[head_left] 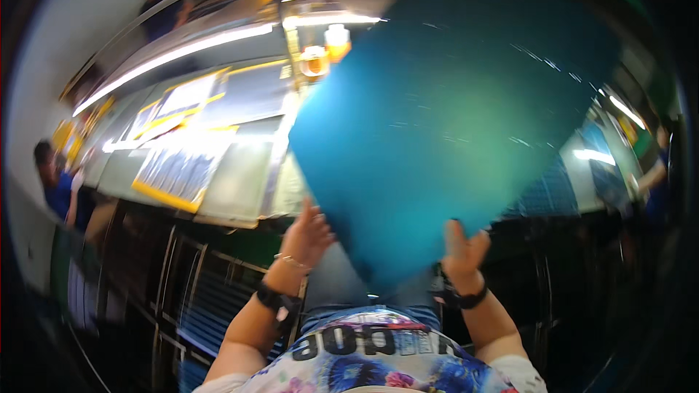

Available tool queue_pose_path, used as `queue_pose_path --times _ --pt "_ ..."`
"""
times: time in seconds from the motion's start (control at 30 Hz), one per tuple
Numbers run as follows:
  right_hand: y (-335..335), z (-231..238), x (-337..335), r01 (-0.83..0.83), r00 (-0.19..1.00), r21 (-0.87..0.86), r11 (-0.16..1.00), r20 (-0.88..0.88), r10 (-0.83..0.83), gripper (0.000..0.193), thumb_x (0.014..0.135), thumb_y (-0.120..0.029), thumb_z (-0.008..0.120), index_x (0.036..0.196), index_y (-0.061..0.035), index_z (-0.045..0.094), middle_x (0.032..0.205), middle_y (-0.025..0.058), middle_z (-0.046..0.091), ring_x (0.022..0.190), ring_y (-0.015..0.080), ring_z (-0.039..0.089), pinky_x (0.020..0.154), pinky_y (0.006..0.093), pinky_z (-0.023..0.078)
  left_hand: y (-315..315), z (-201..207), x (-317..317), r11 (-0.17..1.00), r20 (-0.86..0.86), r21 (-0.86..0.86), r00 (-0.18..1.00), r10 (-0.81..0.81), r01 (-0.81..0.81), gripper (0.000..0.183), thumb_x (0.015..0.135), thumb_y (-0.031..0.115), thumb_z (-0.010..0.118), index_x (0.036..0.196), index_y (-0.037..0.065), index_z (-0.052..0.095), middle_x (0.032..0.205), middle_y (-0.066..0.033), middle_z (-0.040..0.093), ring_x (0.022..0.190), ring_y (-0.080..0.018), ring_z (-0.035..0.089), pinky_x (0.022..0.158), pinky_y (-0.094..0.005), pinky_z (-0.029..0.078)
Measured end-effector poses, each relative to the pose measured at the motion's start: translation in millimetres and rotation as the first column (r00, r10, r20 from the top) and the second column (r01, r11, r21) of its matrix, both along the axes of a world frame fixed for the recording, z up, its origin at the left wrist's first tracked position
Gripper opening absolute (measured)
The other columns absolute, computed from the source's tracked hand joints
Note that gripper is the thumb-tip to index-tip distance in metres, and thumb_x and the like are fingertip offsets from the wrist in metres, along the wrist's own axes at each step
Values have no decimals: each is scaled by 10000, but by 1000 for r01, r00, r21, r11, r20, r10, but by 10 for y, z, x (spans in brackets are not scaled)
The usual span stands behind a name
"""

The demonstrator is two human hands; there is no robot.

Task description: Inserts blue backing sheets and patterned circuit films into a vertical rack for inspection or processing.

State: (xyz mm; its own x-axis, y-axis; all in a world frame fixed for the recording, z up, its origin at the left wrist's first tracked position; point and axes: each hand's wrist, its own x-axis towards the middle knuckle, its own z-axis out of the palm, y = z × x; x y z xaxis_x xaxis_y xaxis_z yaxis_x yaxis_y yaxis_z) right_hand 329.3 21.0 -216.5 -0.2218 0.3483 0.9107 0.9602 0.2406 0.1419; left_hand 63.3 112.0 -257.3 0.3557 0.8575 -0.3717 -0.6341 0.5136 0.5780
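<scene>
A large, flat teal-blue sheet (444,124) with a glossy face is held up in front of me. It stands tilted, one corner pointing down toward my lap, and hides much of the bench behind it. My left hand (313,236) is closed on its lower left edge. On the lower right edge my right hand (464,249) grips it, thumb on the near face and the other fingers partly hidden. Both hands are slightly blurred.
A lit workbench (237,182) runs across ahead, bearing yellow-edged panels (178,167). Orange-and-white containers (314,60) stand beside a post. Below left is a rack with blue slats (218,306). Other people are at far left (58,185), top left (156,11) and far right (657,175).
</scene>
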Motion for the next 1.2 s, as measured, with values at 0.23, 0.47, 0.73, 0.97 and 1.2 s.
queue_pose_path --times 0.23,0.47,0.73,0.97,1.2 --pt "163 421 -200 -695 473 0 719 -754 457 59 818 -34 577 795 20 575 561 97 504 441 241 492 422 323 352 900 -172 -973 943 -816 219 576 37 250 544 931 417 394 1257 -17 415 1266 -178 449 1079 -255 513 921 -363 427" --pt "185 482 -270 -841 368 6 541 -727 580 102 844 -85 548 796 4 559 570 138 510 485 321 514 453 359 384 1788 1207 -1281 604 -636 743 586 501 290 660 933 490 242 1372 -3 237 1392 -160 315 1301 -255 276 1061 -330 222" --pt "215 507 17 -888 368 -146 436 -793 485 152 869 -152 537 895 -4 558 582 140 510 506 325 510 472 351 394 1474 1355 -1341 677 -527 673 835 159 296 484 949 368 366 1260 0 411 1250 -105 485 1148 -199 464 992 -349 341" --pt "496 578 284 -884 369 -200 422 -854 367 202 884 -188 544 911 11 566 629 88 541 558 145 513 534 300 423 1255 1364 -1528 734 -431 656 886 170 179 377 930 280 456 1189 7 477 1152 -97 552 1059 -209 526 925 -344 406" --pt "878 402 719 -830 439 -265 490 -853 282 295 898 -194 516 1103 18 507 866 69 600 755 128 540 691 265 446 1074 1088 -1324 756 -362 654 874 323 -9 451 906 313 498 1212 -14 450 1115 -108 561 998 -208 552 890 -326 432"
